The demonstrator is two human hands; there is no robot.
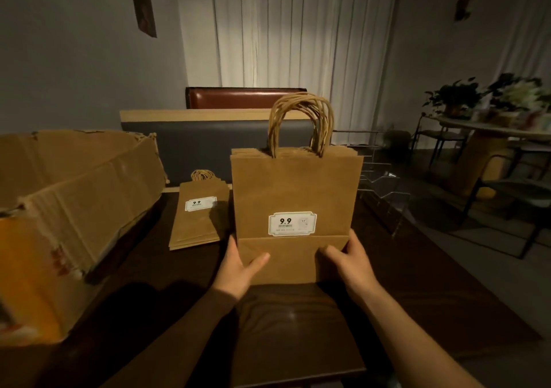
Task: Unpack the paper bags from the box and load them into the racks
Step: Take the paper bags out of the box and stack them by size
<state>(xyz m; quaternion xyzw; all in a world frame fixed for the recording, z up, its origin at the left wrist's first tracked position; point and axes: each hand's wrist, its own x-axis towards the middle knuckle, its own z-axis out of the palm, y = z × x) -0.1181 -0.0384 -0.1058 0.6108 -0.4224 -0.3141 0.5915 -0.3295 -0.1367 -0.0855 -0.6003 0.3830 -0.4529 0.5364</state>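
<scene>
A stack of flat brown paper bags [293, 191] with twisted handles and a white "9.9" label stands upright on the dark wooden table [298, 322]. My left hand [240, 265] grips its lower left edge, thumb across the front. My right hand [347, 258] grips the lower right edge the same way. A second, smaller pile of the same bags [198, 217] lies flat on the table behind and to the left. The open cardboard box [68, 197] sits at the left. A clear wire-and-acrylic rack [384, 185] stands on the table's right side, behind the held stack.
A padded bench back [208, 140] runs along the far edge of the table. To the right are a round table with plants [489, 125] and dark chairs [512, 197]. White curtains hang behind. The room is dim.
</scene>
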